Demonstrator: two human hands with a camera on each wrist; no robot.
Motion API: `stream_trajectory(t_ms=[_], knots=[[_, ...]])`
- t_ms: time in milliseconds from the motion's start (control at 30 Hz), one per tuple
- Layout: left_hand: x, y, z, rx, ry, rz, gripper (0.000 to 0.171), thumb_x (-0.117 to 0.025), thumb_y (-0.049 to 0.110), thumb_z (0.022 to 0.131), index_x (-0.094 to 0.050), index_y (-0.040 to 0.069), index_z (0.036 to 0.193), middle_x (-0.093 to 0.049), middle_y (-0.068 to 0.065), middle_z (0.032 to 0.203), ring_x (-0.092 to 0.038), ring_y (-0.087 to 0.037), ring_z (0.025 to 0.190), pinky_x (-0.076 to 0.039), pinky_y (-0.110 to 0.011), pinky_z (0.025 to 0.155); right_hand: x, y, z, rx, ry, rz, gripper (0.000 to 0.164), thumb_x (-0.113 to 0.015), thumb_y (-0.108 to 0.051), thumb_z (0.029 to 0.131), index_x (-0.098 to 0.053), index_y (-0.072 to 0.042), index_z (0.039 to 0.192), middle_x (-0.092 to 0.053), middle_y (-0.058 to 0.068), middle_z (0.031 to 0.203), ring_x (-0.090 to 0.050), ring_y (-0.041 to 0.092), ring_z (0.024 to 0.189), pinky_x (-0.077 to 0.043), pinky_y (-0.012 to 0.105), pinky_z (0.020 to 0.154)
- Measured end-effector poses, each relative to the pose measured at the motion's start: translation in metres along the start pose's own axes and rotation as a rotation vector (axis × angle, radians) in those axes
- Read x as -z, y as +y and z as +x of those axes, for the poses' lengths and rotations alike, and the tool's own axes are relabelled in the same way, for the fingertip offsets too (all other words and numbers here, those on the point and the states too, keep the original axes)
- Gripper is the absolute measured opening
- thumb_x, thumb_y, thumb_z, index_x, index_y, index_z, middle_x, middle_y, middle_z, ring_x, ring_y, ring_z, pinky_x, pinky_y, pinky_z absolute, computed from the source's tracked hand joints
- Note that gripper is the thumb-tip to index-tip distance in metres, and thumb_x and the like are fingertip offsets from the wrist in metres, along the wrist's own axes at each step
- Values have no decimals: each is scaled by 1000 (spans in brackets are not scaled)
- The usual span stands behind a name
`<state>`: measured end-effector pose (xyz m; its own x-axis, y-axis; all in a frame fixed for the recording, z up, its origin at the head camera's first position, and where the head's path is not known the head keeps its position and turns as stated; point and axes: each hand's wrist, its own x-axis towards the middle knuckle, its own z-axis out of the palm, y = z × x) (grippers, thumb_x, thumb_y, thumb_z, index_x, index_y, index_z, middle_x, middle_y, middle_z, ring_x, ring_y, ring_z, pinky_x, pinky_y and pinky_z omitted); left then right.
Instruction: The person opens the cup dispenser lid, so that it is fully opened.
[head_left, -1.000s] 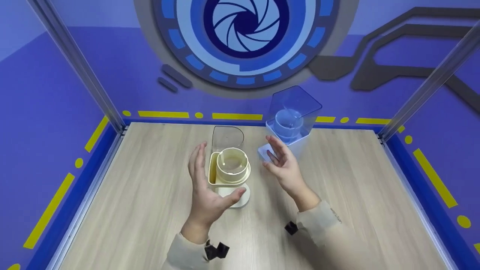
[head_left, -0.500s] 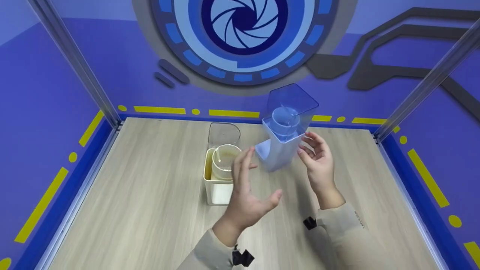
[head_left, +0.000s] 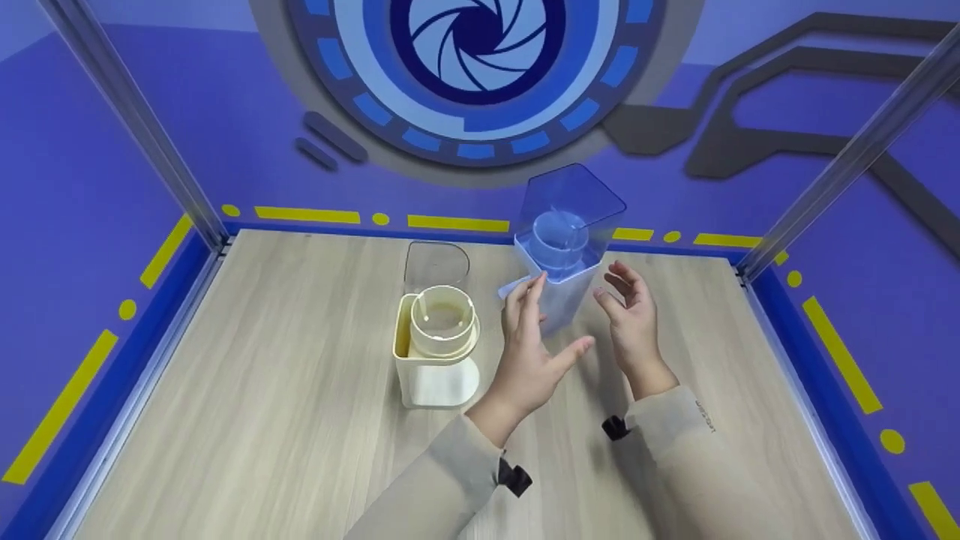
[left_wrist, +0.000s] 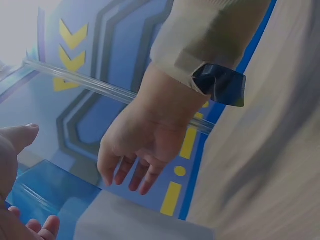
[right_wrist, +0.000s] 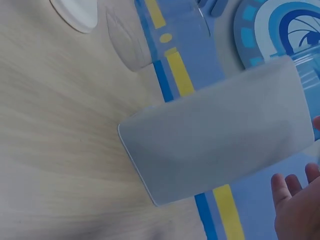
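A pale blue container [head_left: 571,296] stands upright at the back of the table, with a cup inside its top and a clear, blue-looking lid [head_left: 577,191] raised. My left hand [head_left: 529,349] is in front of its left side, thumb spread, fingertips overlapping its upper edge in the head view. On the other side, my right hand [head_left: 634,322] has loosely bent fingers just beside the wall. Neither hand holds anything. The right wrist view shows the container's plain broad face [right_wrist: 220,135]. To the left stands a cream container [head_left: 412,379] with a round cup [head_left: 444,322] in its top.
The cream container's clear lid [head_left: 436,264] is raised at its back. A patterned blue wall [head_left: 262,172] closes the wooden table [head_left: 300,352] at the rear, with metal posts [head_left: 142,127] at the corners.
My left hand has moved right, from beside the cream container to the blue one. My right hand has shifted from the front of the blue container to its right side.
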<state>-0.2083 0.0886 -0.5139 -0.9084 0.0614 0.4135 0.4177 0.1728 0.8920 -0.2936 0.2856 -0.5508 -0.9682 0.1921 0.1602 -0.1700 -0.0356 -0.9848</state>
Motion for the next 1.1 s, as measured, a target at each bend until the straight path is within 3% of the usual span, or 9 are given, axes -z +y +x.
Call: stream_trajectory(t_ms=[133,300,433,633,900,1100], knots=[[-13,-12,14,43,49,5,95,-91,26,95,-39,5,172,-36,-21,172,-41,-36,159,-56,-46,125,2,4,5,-8,-11,-3,65,-62,7,108,-39,6,168,-47,23,168,-46,35,159,-54,13,111],[-28,-27,27,29,188,-1,71,-88,12,96,-54,-1,157,-49,-22,160,-54,-37,146,-59,-50,119,1,6,13,-16,-62,-48,65,-61,6,108,-40,4,169,-47,22,168,-47,31,157,-53,16,113],[-36,-39,34,52,263,28,69,-86,7,96,-55,-4,156,-53,-24,155,-60,-39,139,-59,-52,118,-1,9,19,-26,-78,-83,65,-61,7,107,-39,5,168,-45,25,170,-45,35,160,-49,19,116],[-43,-52,40,93,291,130,58,-80,2,100,-61,-8,154,-58,-24,152,-61,-38,143,-56,-47,124,-5,13,26,-38,-67,-53,63,-57,8,107,-40,6,167,-47,26,166,-50,33,153,-51,16,111],[-46,-60,46,85,338,63,38,-77,0,104,-71,-8,141,-68,-22,135,-76,-34,125,-64,-27,109,-11,18,28,-2,-55,-54,49,-55,1,112,-52,2,160,-59,17,153,-58,21,139,-53,18,109],[-41,-63,45,79,359,73,33,-79,3,104,-76,-7,135,-72,-20,126,-79,-33,120,-65,-23,105,-14,23,26,-13,-61,-51,47,-55,-2,114,-52,1,161,-58,21,159,-56,21,143,-51,19,115]])
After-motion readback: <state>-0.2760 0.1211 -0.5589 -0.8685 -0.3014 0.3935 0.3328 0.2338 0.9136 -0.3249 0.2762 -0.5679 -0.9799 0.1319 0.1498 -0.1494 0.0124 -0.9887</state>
